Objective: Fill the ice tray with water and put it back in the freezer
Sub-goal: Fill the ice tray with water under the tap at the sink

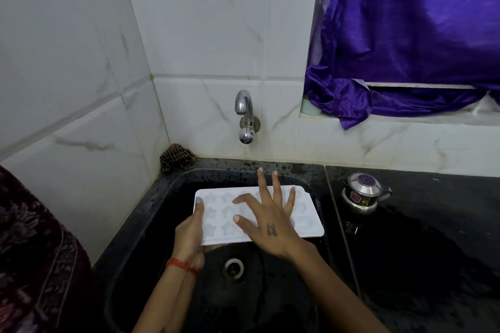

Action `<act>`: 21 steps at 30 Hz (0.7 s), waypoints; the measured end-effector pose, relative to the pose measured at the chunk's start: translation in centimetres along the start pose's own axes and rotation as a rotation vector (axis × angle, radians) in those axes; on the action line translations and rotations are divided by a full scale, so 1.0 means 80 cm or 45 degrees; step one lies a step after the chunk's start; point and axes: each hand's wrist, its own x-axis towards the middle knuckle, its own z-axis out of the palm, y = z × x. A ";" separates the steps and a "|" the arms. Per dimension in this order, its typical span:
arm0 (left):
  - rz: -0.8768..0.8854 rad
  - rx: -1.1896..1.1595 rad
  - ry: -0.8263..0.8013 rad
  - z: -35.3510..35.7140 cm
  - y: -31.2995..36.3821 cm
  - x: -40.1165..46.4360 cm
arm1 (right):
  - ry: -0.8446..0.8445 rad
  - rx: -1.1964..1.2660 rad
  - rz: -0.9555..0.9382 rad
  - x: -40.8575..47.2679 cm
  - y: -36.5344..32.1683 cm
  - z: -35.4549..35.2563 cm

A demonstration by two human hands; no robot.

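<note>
A white ice tray (308,213) with star-shaped moulds is held level over the black sink (151,211), below the chrome tap (244,116). My left hand (189,232) grips the tray's left end, thumb on top and fingers underneath. My right hand (267,219) lies flat over the middle of the tray with fingers spread and straight. No water runs from the tap. Whether the moulds hold water I cannot tell.
The sink drain (233,268) lies below the tray. A small steel pot with a lid (362,193) stands on the wet black counter (433,238) to the right. A brown scrubber (177,157) sits in the back left corner. A purple curtain (405,35) hangs over the window ledge.
</note>
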 end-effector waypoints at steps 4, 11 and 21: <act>0.008 0.027 0.016 0.001 -0.002 0.000 | -0.018 -0.113 -0.049 0.004 -0.010 0.007; 0.030 0.052 0.006 0.000 -0.002 0.003 | -0.081 -0.211 -0.080 0.009 -0.017 0.013; 0.007 0.037 -0.016 0.001 -0.006 -0.001 | 0.020 -0.389 -0.155 0.009 -0.011 0.003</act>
